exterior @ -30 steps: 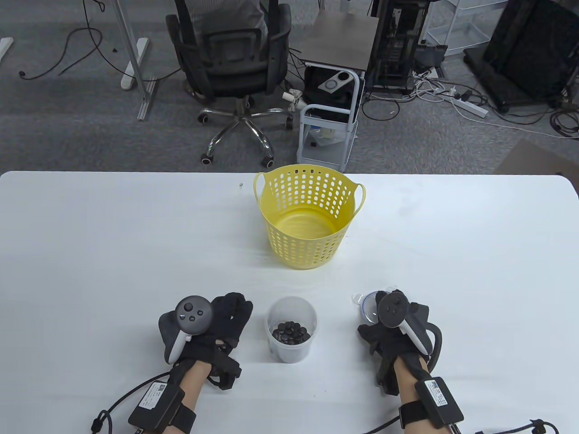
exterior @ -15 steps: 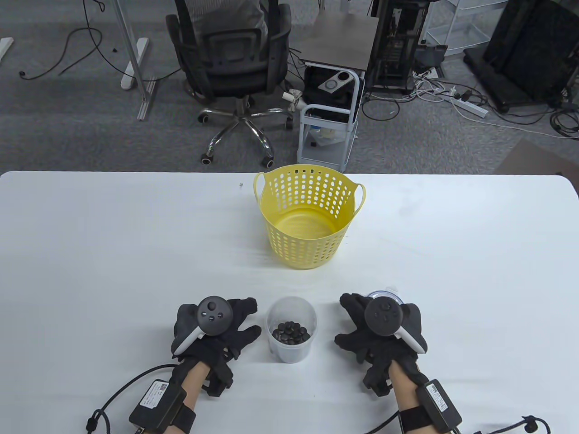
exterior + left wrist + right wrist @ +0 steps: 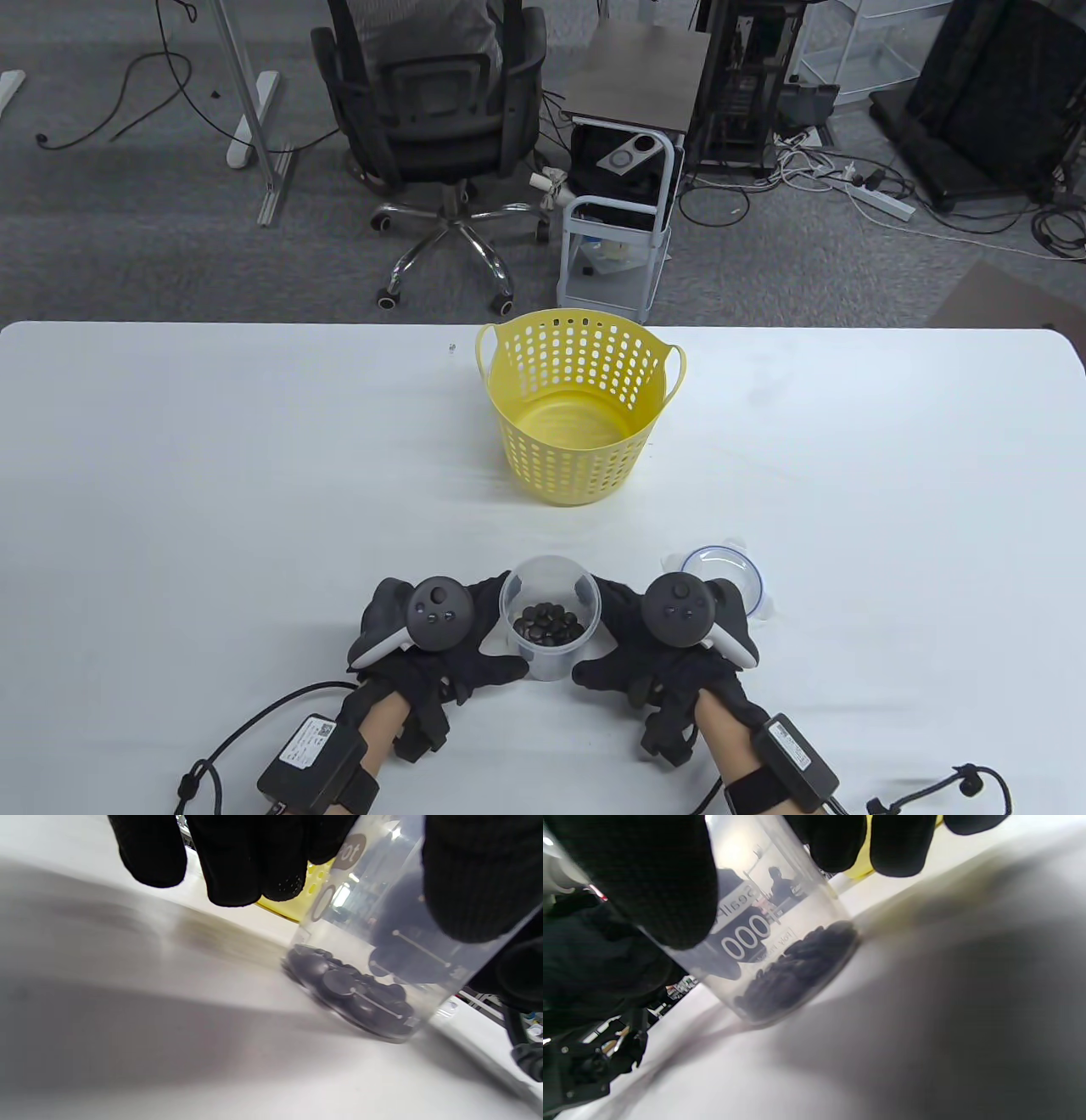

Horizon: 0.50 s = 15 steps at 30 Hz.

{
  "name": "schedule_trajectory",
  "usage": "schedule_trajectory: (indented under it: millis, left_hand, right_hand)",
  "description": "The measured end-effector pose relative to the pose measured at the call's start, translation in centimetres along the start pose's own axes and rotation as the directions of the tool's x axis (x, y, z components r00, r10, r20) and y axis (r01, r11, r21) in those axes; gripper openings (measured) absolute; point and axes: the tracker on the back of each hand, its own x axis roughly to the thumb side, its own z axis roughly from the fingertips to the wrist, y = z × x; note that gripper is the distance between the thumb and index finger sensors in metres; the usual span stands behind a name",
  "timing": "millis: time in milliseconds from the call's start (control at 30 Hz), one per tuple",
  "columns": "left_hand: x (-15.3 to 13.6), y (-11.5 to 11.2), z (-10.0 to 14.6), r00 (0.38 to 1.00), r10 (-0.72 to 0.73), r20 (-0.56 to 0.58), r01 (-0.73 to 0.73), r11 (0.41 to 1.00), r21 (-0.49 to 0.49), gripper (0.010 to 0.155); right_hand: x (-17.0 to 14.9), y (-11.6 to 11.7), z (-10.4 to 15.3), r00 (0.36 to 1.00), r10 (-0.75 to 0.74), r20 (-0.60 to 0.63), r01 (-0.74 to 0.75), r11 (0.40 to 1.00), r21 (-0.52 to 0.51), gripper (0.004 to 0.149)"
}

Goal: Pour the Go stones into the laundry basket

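Observation:
A clear plastic cup (image 3: 550, 671) stands upright near the table's front edge, with several black Go stones (image 3: 550, 626) in its bottom. My left hand (image 3: 501, 632) grips it from the left and my right hand (image 3: 607, 632) from the right. In the left wrist view a thumb (image 3: 475, 878) presses on the cup (image 3: 382, 942) above the stones (image 3: 352, 993). In the right wrist view a thumb (image 3: 649, 878) lies on the cup wall (image 3: 763, 933). The yellow perforated laundry basket (image 3: 585, 458) stands upright beyond the cup, with nothing seen inside.
The cup's clear lid (image 3: 723, 573) lies flat on the table just behind my right hand. The white table (image 3: 254, 475) ends a little past the basket. A tiny speck (image 3: 451, 347) lies left of the basket's rim.
Both hands have moved inward from either side and closed around the cup. The right hand has left the lid, which now lies uncovered. The cup and basket have stayed put.

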Motion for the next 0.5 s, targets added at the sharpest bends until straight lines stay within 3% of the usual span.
schedule_trajectory:
  millis: [233,367,500]
  left_hand:
    - [0.0,0.7,0.4,0.996,0.064,0.057,-0.068,0.995,0.069,0.102]
    - [0.4,1.5,0.9,0.977,0.18,0.112,-0.198,0.964,0.176,0.105]
    - [1.0,1.6,1.3,0.954,0.264,0.144,-0.291,0.932,0.217,0.114]
  right_hand:
    - [0.2,-0.7,0.4,0.995,-0.081,0.053,0.084,0.995,-0.063,0.099]
    - [0.9,-1.5,0.9,0.972,-0.196,0.126,0.215,0.964,-0.155,0.099]
    - [2.2,-1.8,1.6,0.95,-0.244,0.196,0.29,0.922,-0.257,0.096]
